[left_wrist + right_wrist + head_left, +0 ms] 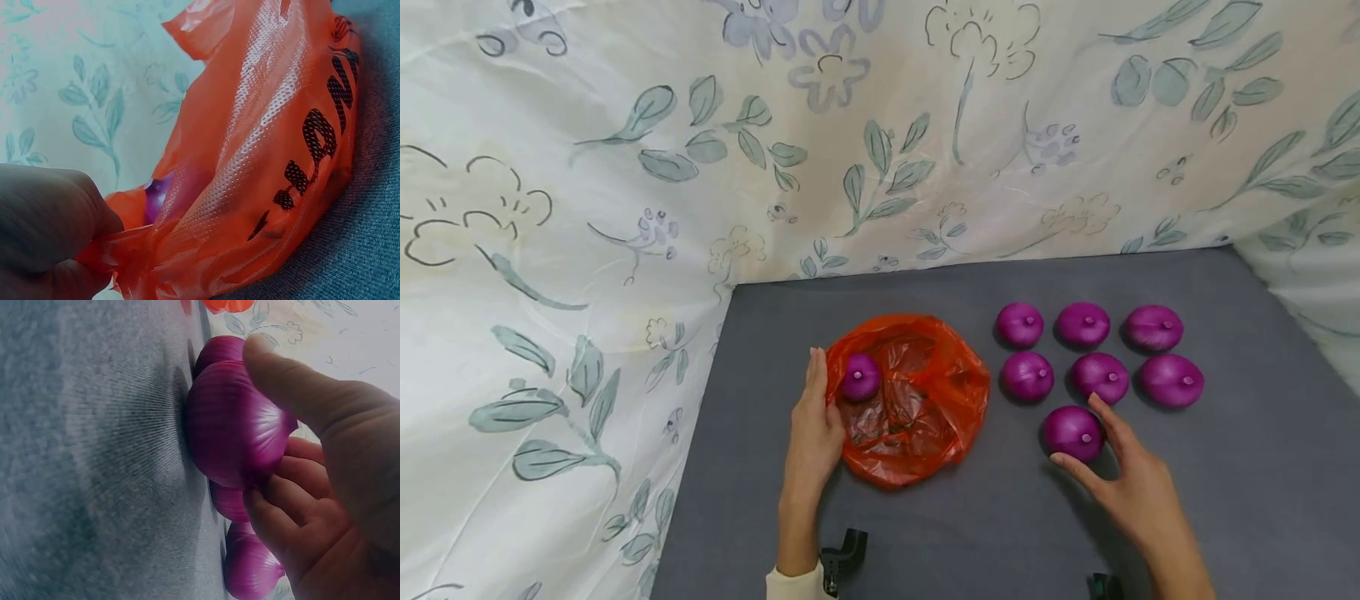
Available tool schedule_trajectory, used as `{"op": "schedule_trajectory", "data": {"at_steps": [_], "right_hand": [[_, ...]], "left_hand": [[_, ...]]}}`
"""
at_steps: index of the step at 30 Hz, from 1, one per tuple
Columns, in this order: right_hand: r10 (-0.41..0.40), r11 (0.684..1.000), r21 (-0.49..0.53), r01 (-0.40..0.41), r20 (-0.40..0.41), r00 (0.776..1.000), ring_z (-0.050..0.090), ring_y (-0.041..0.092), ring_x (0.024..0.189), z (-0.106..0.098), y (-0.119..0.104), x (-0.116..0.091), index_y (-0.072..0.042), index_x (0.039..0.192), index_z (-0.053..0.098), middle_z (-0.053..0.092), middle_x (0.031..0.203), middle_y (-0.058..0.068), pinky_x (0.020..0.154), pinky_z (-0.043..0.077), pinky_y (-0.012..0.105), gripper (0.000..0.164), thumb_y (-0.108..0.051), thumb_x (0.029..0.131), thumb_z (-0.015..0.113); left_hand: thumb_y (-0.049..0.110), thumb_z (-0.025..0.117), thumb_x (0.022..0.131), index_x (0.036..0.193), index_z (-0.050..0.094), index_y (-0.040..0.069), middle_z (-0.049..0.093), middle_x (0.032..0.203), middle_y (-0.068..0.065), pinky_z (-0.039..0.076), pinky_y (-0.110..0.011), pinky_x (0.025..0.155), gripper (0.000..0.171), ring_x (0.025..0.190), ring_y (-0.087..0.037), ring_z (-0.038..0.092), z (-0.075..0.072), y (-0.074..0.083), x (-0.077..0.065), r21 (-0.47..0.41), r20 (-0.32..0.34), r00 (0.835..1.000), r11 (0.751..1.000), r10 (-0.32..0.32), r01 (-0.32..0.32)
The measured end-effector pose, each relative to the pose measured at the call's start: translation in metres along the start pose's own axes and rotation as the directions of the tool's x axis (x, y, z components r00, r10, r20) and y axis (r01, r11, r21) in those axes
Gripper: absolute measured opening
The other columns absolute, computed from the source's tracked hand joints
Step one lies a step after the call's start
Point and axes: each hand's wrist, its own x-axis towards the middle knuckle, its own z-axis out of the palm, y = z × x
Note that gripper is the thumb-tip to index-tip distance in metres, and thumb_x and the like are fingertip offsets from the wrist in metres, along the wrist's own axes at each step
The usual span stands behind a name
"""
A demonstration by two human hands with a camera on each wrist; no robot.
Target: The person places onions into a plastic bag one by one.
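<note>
An orange-red plastic bag (955, 392) stands with its mouth spread wide on the grey surface. One purple onion (861, 377) lies inside it by the left wall and shows partly through the opening in the left wrist view. My left hand (815, 433) pinches the bag's left rim between thumb and fingers. On the right, my right hand (1138, 483) holds another purple onion (231, 425), thumb on one side and fingertips on the other. That onion sits low over the cloth, in front of several more onions (1099, 377).
The other onions stand in two rows right of the bag, the back row headed by an onion (1019, 324) near the bag. A floral curtain (880, 167) hangs behind and to the left. Dark wrist mounts (844, 560) show below the hands.
</note>
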Motion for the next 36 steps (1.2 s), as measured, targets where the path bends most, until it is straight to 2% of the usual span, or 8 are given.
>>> {"op": "schedule_trajectory", "data": {"at_steps": [10, 14, 17, 20, 24, 28, 33, 36], "right_hand": [[-0.032, 0.999, -0.003, 0.032, -0.046, 0.998, 0.066, 0.053, 0.116, 0.004, 0.002, 0.003, -0.011, 0.155, 0.053, 0.063, 0.139, 0.031, 0.093, 0.026, -0.006, 0.094, -0.021, 0.074, 0.099], [0.003, 1.0, -0.016, -0.004, -0.056, 0.998, 0.067, 0.053, 0.114, 0.006, 0.002, 0.003, -0.01, 0.151, 0.057, 0.066, 0.132, 0.032, 0.096, 0.054, 0.029, 0.087, -0.024, 0.075, 0.098], [0.018, 0.999, -0.043, -0.021, -0.059, 0.998, 0.068, 0.053, 0.113, 0.006, 0.001, 0.004, -0.008, 0.149, 0.058, 0.067, 0.129, 0.033, 0.086, 0.051, 0.062, 0.085, -0.026, 0.076, 0.097], [0.021, 0.998, -0.05, -0.025, -0.067, 0.998, 0.068, 0.054, 0.112, 0.006, -0.001, 0.004, -0.005, 0.147, 0.059, 0.067, 0.126, 0.035, 0.086, 0.051, 0.065, 0.083, -0.025, 0.076, 0.097], [0.024, 0.999, -0.036, -0.027, -0.072, 0.997, 0.069, 0.052, 0.112, 0.002, -0.005, 0.005, -0.008, 0.147, 0.061, 0.067, 0.127, 0.034, 0.091, 0.059, 0.032, 0.082, -0.028, 0.076, 0.097], [0.003, 1.0, 0.006, -0.003, -0.096, 0.995, 0.067, 0.04, 0.119, -0.003, -0.013, 0.009, -0.015, 0.149, 0.061, 0.067, 0.133, 0.031, 0.088, 0.031, -0.005, 0.084, -0.026, 0.075, 0.098], [-0.031, 0.999, 0.041, 0.036, -0.115, 0.993, 0.049, -0.011, 0.126, -0.009, -0.025, 0.015, -0.022, 0.151, 0.06, 0.066, 0.138, 0.026, 0.093, 0.032, -0.004, 0.087, -0.025, 0.074, 0.099], [-0.044, 0.998, 0.034, 0.048, -0.119, 0.992, 0.05, -0.009, 0.127, -0.013, -0.034, 0.021, -0.027, 0.153, 0.059, 0.067, 0.137, 0.025, 0.093, 0.031, -0.004, 0.088, -0.027, 0.074, 0.099]], "left_hand": [[-0.018, 0.049, 0.098, 0.171, 0.015, 0.015, 0.01, 0.177, 0.0, 0.027, -0.049, 0.125, 0.087, 0.162, -0.021, 0.015, -0.003, 0.0, 0.0, 0.004, 0.002, 1.0, 1.0, -0.011, 0.011], [-0.018, 0.049, 0.098, 0.171, 0.015, 0.016, 0.01, 0.177, 0.001, 0.028, -0.049, 0.125, 0.087, 0.162, -0.02, 0.016, -0.002, 0.001, 0.0, 0.002, -0.001, 1.0, 1.0, -0.009, 0.009], [-0.018, 0.049, 0.098, 0.171, 0.015, 0.016, 0.01, 0.176, 0.001, 0.028, -0.048, 0.125, 0.087, 0.162, -0.02, 0.015, -0.002, 0.001, 0.001, -0.002, -0.001, 1.0, 1.0, -0.008, 0.008], [-0.018, 0.049, 0.098, 0.171, 0.016, 0.016, 0.01, 0.176, 0.001, 0.027, -0.048, 0.125, 0.087, 0.162, -0.019, 0.015, -0.001, 0.002, 0.001, -0.008, -0.002, 1.0, 1.0, -0.009, 0.009], [-0.018, 0.049, 0.098, 0.171, 0.016, 0.015, 0.011, 0.176, 0.001, 0.028, -0.048, 0.125, 0.087, 0.162, -0.018, 0.015, 0.0, 0.0, 0.0, -0.009, -0.006, 1.0, 1.0, -0.006, 0.006], [-0.018, 0.049, 0.098, 0.17, 0.017, 0.014, 0.011, 0.176, 0.0, 0.027, -0.048, 0.125, 0.086, 0.162, -0.019, 0.015, 0.001, -0.001, 0.001, -0.004, -0.007, 1.0, 1.0, 0.002, -0.002], [-0.018, 0.049, 0.097, 0.17, 0.017, 0.013, 0.011, 0.176, 0.0, 0.027, -0.047, 0.125, 0.086, 0.162, -0.019, 0.016, 0.002, -0.002, 0.001, -0.001, -0.006, 1.0, 1.0, 0.008, -0.008], [-0.018, 0.05, 0.097, 0.17, 0.019, 0.011, 0.012, 0.176, -0.001, 0.027, -0.048, 0.125, 0.084, 0.162, -0.019, 0.016, 0.001, 0.0, 0.001, 0.002, -0.01, 1.0, 1.0, 0.012, -0.012]]}}
